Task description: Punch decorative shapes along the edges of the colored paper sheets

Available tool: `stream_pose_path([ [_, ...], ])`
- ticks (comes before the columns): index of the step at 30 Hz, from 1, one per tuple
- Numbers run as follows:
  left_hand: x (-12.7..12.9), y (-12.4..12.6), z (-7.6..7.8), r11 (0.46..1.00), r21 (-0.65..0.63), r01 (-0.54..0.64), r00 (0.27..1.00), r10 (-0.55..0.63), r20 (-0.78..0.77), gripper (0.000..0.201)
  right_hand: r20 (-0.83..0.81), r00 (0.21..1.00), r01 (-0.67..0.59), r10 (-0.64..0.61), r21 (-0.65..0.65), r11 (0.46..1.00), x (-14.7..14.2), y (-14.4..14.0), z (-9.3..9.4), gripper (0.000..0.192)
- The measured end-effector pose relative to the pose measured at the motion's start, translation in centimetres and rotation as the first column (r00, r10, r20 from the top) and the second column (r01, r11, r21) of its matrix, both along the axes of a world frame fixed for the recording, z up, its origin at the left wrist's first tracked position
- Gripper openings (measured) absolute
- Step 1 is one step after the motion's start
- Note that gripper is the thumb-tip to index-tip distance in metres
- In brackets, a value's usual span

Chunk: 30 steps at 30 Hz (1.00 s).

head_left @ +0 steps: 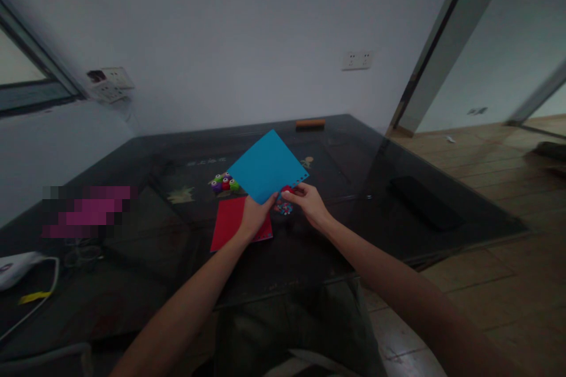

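Observation:
My left hand (255, 215) holds a blue paper sheet (267, 166) by its near corner, lifted and tilted above the dark table (336, 159). Small holes run along the sheet's right edge. My right hand (309, 202) grips a small red punch (287, 190) at that edge. A pile of small coloured paper bits (283, 208) lies on the table under the punch. Below my left hand a red paper sheet (230, 221) lies flat. Several small coloured punches (224, 182) sit clustered just left of the blue sheet.
An orange-topped block (310, 123) sits at the table's far edge by the wall. A black flat object (424, 203) lies near the right edge. A white device with a cable (20, 268) sits at the near left. Wooden floor (486, 177) extends to the right.

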<state>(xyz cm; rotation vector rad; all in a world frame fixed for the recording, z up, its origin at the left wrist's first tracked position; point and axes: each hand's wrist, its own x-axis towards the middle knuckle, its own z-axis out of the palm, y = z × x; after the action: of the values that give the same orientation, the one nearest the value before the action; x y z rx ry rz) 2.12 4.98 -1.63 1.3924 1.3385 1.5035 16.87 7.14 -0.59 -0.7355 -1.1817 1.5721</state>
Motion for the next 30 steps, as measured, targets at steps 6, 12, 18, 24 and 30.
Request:
stream_pose_path([
  [6, -0.06, 0.00, 0.07, 1.000, -0.004, 0.010, 1.000, -0.010, -0.008, 0.024, 0.006, 1.000, 0.004, -0.004, 0.000, 1.000, 0.00, -0.01, 0.07, 0.036],
  [12, -0.05, -0.08, 0.21, 1.000, -0.010, 0.020, 0.999, -0.020, -0.031, 0.023, -0.002, 1.000, 0.013, -0.013, -0.002, 1.000, -0.11, 0.01, 0.06, 0.036],
  [18, -0.08, -0.05, -0.05, 1.000, -0.003, 0.016, 0.998, -0.016, -0.053, 0.024, -0.025, 1.000, -0.003, 0.003, 0.014, 1.000, -0.15, 0.11, -0.17, 0.035],
  [24, -0.06, -0.25, -0.06, 1.000, 0.010, 0.014, 0.998, -0.013, -0.064, 0.024, -0.013, 0.999, 0.044, -0.043, 0.043, 0.998, -0.15, 0.16, -0.27, 0.035],
  [30, -0.34, 0.10, -0.68, 1.000, 0.014, -0.002, 0.998, 0.003, -0.064, 0.025, -0.021, 1.000, 0.019, -0.018, 0.032, 0.999, -0.15, -0.02, -0.02, 0.036],
])
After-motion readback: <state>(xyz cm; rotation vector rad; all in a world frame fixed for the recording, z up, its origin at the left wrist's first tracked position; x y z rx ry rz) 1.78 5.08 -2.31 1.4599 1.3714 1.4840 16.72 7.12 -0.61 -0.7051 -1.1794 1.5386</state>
